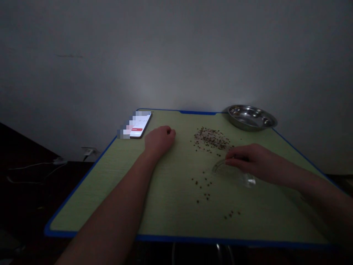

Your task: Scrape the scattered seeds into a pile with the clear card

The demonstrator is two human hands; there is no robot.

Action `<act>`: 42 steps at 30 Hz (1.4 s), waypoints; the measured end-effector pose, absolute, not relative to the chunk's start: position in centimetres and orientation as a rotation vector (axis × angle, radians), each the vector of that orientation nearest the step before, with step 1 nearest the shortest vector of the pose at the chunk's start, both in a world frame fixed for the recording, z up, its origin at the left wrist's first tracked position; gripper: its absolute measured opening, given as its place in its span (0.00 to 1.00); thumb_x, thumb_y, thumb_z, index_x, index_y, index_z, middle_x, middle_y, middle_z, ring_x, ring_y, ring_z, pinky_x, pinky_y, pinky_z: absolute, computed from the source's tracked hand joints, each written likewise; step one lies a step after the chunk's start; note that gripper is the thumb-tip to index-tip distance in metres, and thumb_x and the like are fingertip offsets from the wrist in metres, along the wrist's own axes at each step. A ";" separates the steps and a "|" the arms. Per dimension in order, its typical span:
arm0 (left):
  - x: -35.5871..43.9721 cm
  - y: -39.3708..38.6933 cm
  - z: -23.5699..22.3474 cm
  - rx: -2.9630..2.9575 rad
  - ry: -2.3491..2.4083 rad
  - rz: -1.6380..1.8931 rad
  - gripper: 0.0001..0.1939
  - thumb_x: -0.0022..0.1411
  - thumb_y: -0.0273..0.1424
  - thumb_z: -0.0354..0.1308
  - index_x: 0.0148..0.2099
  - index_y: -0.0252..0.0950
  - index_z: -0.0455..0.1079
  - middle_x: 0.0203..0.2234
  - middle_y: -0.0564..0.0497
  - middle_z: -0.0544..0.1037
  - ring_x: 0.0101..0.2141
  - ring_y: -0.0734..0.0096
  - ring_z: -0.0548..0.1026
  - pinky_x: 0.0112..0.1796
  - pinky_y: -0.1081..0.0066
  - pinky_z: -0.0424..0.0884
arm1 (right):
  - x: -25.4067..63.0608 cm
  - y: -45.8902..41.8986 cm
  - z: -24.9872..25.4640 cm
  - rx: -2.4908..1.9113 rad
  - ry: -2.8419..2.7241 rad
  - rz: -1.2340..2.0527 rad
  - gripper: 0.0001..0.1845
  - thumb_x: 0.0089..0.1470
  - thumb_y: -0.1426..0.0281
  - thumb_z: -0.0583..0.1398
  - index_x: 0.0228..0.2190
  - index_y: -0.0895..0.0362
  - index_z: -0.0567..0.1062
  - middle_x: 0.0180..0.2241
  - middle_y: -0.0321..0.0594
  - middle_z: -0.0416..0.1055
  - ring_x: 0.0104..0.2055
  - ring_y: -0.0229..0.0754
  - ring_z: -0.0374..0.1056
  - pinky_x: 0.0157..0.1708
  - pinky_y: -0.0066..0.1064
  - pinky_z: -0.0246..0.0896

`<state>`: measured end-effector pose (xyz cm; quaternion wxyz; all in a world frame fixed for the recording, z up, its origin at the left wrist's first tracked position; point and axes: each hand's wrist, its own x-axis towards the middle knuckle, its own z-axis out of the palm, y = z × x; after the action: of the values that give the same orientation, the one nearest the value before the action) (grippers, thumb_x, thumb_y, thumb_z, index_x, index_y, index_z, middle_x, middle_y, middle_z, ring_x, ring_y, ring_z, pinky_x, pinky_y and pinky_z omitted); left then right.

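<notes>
My right hand (249, 158) is closed in a pinch at the rim of a clear, see-through cup (249, 181), which seems tilted low over the table; its outline is faint. Just beyond the fingertips lies a loose pile of small dark seed-like bits mixed with pale grains (211, 138). More dark bits (205, 186) are scattered nearer to me, left of the cup. My left hand (161, 140) rests on the table in a loose fist, left of the pile. Nothing shows in it.
The pale green table (171, 206) has a blue edge and stands against a grey wall. A phone (140, 127) with a lit screen lies at the far left. A shiny metal bowl (252, 119) sits at the far right corner. White cables (57, 161) run beyond the left edge.
</notes>
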<state>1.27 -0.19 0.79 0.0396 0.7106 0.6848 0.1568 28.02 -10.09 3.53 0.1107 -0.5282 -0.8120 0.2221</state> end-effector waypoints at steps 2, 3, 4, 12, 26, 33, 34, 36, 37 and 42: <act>1.3 -0.2 0.8 2.181 2.100 0.478 0.21 0.63 0.42 0.43 0.38 0.39 0.75 0.35 0.44 0.79 0.33 0.62 0.73 0.32 0.66 0.64 | 27.9 -10.3 3.2 -1.566 -2.376 0.673 0.16 0.58 0.60 0.54 0.27 0.55 0.75 0.22 0.35 0.70 0.24 0.38 0.63 0.25 0.29 0.54; 1.3 -0.2 0.8 2.183 2.101 0.477 0.21 0.63 0.42 0.43 0.38 0.39 0.75 0.35 0.44 0.79 0.33 0.62 0.73 0.32 0.66 0.64 | 27.8 -10.3 3.0 -1.568 -2.377 0.671 0.15 0.58 0.60 0.55 0.27 0.55 0.76 0.22 0.35 0.71 0.24 0.38 0.64 0.25 0.29 0.54; 1.3 -0.2 0.8 2.186 2.102 0.476 0.21 0.63 0.42 0.43 0.37 0.39 0.75 0.34 0.43 0.79 0.32 0.62 0.73 0.32 0.66 0.64 | 27.6 -10.2 2.8 -1.565 -2.384 0.664 0.15 0.58 0.61 0.55 0.28 0.55 0.76 0.23 0.35 0.71 0.24 0.38 0.64 0.25 0.29 0.54; 1.3 -0.3 0.9 2.190 2.109 0.470 0.21 0.62 0.42 0.42 0.37 0.39 0.75 0.34 0.44 0.79 0.33 0.62 0.73 0.32 0.66 0.64 | 26.6 -9.1 2.5 -1.588 -2.386 0.556 0.14 0.58 0.63 0.56 0.30 0.55 0.79 0.25 0.37 0.74 0.25 0.38 0.65 0.25 0.29 0.54; 1.3 -0.4 1.0 2.186 2.103 0.453 0.21 0.62 0.42 0.42 0.36 0.39 0.74 0.33 0.44 0.79 0.32 0.62 0.73 0.30 0.66 0.64 | 24.7 -8.6 2.5 -1.551 -2.478 0.475 0.11 0.58 0.65 0.57 0.29 0.55 0.78 0.25 0.37 0.75 0.26 0.38 0.66 0.27 0.29 0.52; 1.2 -0.4 1.0 2.197 2.100 0.455 0.21 0.63 0.43 0.42 0.36 0.39 0.74 0.34 0.44 0.79 0.32 0.63 0.73 0.30 0.67 0.64 | 24.3 -7.5 2.4 -1.623 -2.460 0.290 0.14 0.59 0.62 0.56 0.31 0.55 0.78 0.28 0.41 0.76 0.28 0.41 0.67 0.27 0.31 0.51; 1.2 -0.4 1.0 2.199 2.099 0.455 0.21 0.63 0.43 0.42 0.36 0.39 0.74 0.34 0.44 0.79 0.32 0.63 0.73 0.30 0.67 0.64 | 24.7 -7.3 2.4 -1.645 -2.443 0.254 0.14 0.59 0.62 0.55 0.30 0.55 0.78 0.28 0.41 0.76 0.28 0.41 0.67 0.27 0.31 0.50; 1.2 -0.4 1.0 2.203 2.099 0.457 0.21 0.63 0.43 0.42 0.36 0.39 0.74 0.34 0.44 0.79 0.32 0.63 0.73 0.30 0.68 0.64 | 25.5 -7.0 2.3 -1.674 -2.414 0.195 0.16 0.59 0.61 0.54 0.29 0.55 0.77 0.26 0.41 0.75 0.27 0.41 0.66 0.26 0.31 0.49; 1.3 -0.4 1.0 2.203 2.098 0.457 0.21 0.63 0.43 0.42 0.36 0.38 0.74 0.34 0.44 0.79 0.32 0.63 0.73 0.30 0.68 0.64 | 25.9 -7.0 2.4 -1.680 -2.403 0.183 0.16 0.60 0.61 0.54 0.28 0.55 0.77 0.26 0.41 0.74 0.26 0.40 0.65 0.26 0.31 0.49; 1.2 -0.4 0.9 2.201 2.096 0.471 0.21 0.62 0.43 0.42 0.37 0.39 0.75 0.34 0.45 0.79 0.33 0.63 0.74 0.31 0.67 0.64 | 27.2 -8.7 3.0 -1.591 -2.360 0.387 0.17 0.61 0.61 0.52 0.29 0.55 0.76 0.26 0.38 0.73 0.26 0.39 0.65 0.26 0.30 0.52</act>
<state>1.23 -0.36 0.88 0.0328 0.7152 0.6812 0.1531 27.23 -8.73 3.02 0.1344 -0.5488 -0.8142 0.1336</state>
